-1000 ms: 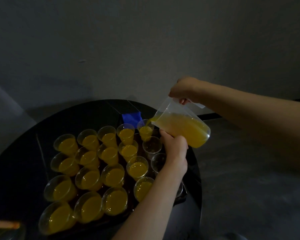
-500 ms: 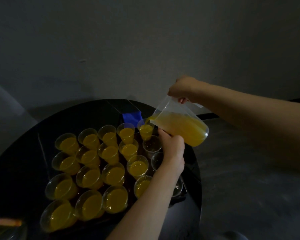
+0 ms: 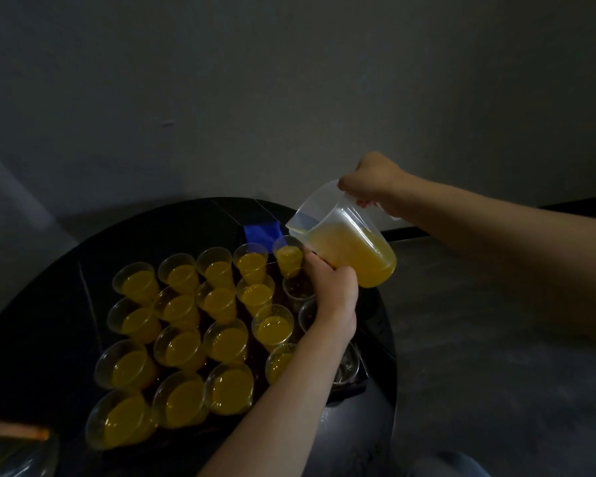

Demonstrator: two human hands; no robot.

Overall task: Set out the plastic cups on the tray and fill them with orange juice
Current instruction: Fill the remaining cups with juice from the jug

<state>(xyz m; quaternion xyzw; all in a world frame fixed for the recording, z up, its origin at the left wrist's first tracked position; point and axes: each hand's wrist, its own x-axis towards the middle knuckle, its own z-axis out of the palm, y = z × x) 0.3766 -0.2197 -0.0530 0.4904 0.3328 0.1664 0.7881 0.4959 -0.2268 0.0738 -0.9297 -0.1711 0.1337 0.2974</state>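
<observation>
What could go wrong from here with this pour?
1. The clear plastic jug of orange juice is tilted, with its spout above an already filled clear plastic cup; more juice could overflow it.
2. The left hand and forearm lie over the empty clear cups; pulling back may topple them.

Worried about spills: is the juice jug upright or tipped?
Tipped: the jug leans far over, spout above the far-right cup, juice near its lip. Right hand grips it; left hand touches its underside.

Cups on tray, jug above.
</observation>
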